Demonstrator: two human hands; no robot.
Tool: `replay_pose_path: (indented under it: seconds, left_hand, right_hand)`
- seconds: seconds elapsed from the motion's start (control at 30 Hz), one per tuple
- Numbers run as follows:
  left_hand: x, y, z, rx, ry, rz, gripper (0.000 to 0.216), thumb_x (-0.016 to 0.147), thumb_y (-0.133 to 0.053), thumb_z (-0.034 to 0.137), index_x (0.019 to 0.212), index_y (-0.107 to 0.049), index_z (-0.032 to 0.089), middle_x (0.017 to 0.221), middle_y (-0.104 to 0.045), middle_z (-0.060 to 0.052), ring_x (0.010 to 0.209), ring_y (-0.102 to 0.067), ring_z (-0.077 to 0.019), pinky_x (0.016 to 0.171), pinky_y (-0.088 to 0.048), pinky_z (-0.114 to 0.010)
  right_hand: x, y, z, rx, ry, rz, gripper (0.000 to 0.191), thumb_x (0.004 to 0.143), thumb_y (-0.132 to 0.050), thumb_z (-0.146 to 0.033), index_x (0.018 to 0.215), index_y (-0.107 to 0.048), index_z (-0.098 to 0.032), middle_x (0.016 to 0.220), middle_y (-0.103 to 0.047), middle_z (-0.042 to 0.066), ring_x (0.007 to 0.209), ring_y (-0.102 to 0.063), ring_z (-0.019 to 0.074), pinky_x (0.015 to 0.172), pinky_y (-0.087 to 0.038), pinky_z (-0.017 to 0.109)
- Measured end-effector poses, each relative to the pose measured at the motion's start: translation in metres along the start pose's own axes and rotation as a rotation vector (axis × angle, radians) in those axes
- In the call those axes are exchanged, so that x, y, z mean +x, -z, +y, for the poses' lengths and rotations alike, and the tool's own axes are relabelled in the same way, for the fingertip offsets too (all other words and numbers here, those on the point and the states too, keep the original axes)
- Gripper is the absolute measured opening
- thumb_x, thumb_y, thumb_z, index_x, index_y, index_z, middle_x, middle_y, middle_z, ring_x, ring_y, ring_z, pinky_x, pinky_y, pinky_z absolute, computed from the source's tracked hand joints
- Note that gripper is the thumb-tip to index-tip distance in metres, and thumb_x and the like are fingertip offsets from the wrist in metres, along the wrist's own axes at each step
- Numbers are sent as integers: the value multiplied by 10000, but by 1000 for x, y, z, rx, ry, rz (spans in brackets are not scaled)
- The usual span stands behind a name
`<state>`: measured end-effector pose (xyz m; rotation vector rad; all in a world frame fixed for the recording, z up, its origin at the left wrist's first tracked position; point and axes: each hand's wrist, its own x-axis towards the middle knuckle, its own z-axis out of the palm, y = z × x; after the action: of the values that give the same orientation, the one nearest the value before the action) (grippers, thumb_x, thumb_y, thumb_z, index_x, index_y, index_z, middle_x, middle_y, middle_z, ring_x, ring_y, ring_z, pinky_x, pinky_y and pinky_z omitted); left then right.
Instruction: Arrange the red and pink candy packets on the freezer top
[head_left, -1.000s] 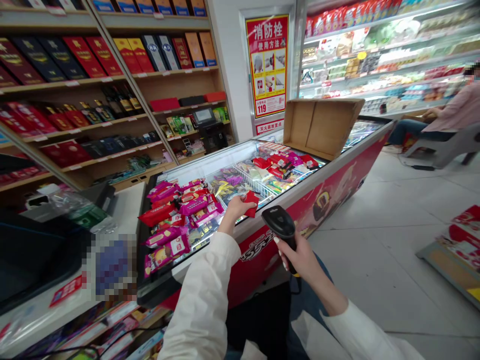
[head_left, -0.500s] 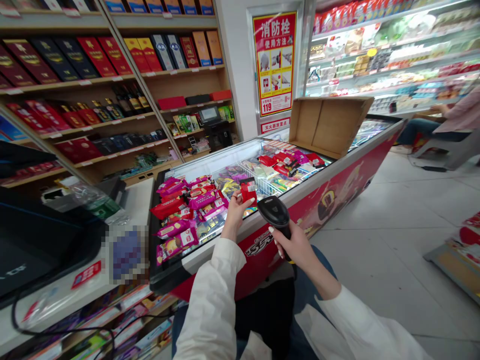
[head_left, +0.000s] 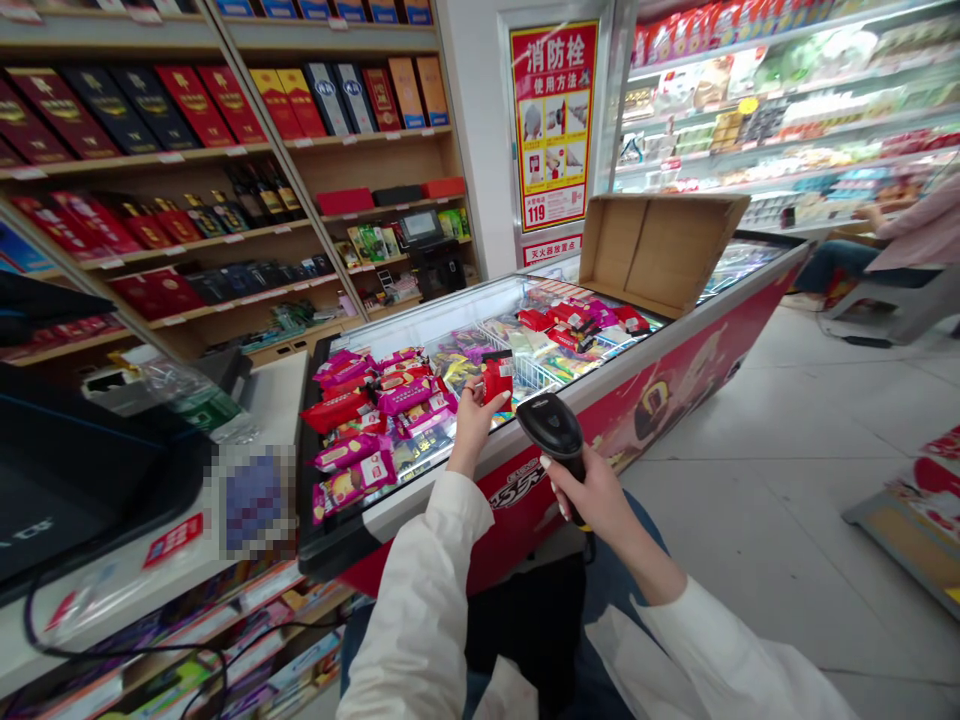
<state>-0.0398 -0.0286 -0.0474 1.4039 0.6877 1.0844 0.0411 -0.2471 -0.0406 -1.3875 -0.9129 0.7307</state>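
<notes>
Between the thumb and fingers of my left hand (head_left: pixel 474 420) is a small red and black snack packet (head_left: pixel 498 380), held upright over the near edge of the chest freezer (head_left: pixel 405 510). My right hand (head_left: pixel 592 490) is wrapped round the handle of a black barcode scanner (head_left: pixel 551 425), whose head points toward the packet with a small gap between them. On the freezer's glass top, left of my left hand, lie many purple and red packets (head_left: pixel 409 397). A second group of red and purple packets (head_left: pixel 574 325) lies farther back.
An open cardboard box (head_left: pixel 656 250) stands on the freezer's far part. The counter at left bears a plastic bottle (head_left: pixel 187 390) and a black monitor (head_left: pixel 75 490). Shelves (head_left: pixel 247 150) of boxes rise behind. At far right a person (head_left: pixel 911 235) sits on a stool.
The packet in my left hand is turned slightly and its pale label shows less. Scanner and right hand are almost where they were; the view has shifted a little.
</notes>
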Motion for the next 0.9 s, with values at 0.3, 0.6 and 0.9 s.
replay_pose_path:
  seconds: [0.3,0.6,0.9]
  left_hand:
    - [-56,67,43,1098,-417,185,411,960,-686,236,1370,-695,213,1409,-746,-166,1374,-643,-352,1241,-403,-546]
    - [-77,85,35,1439,-323,68,621,1032,-607,355,1631,-542,204,1753,-415,-151,1675,-288,-392,1366,-112,-669]
    - [-47,80,35,1587,-114,159,639,1108,-428,333,1699,-412,91,1789,-323,-179,1675,-276,-417,1338,-212,-693]
  right_hand:
    - [-5,8,10,32,-17,1,392,922,-720,-613,853,-589,-250,443,-571,-63,365,-535,153,441,-443,265]
    - [-4,-6,19,74,-50,-43,375,918,-739,-587,885,-571,-253,455,-571,-75,361,-531,148,444,-439,257]
    - [4,13,24,93,-66,21,424,907,-751,-618,838,-571,-240,450,-555,-72,354,-503,120,415,-430,228]
